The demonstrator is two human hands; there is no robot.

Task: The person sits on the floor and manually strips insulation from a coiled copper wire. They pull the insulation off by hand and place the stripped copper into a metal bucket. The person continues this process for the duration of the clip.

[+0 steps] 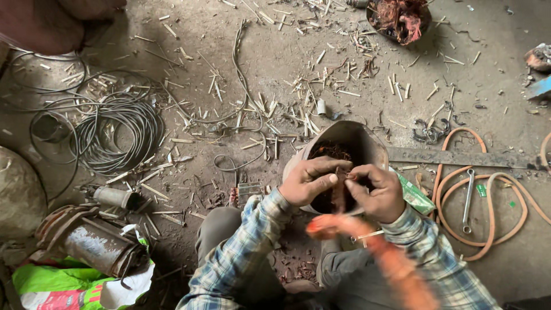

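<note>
Copper winding point(336, 154) sits inside the motor stator housing point(367, 146), upright on the floor between the knees; left hand point(307, 182) and right hand point(377, 194) pinch strands, fingers clamped—mid-stripping, apparently; next pull needs firm grip.

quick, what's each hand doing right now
left hand: closed, pinching copper wire at the motor stator
right hand: closed, pinching the same copper wire

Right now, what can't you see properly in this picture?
Head view only:
- Inside of the round metal casing: dark, and both hands cover it.
- What the left hand and right hand pinch: too small, hidden by fingers.
- Orange thing near the camera: blurred.
- Green bag: cut off by the bottom edge.
</note>
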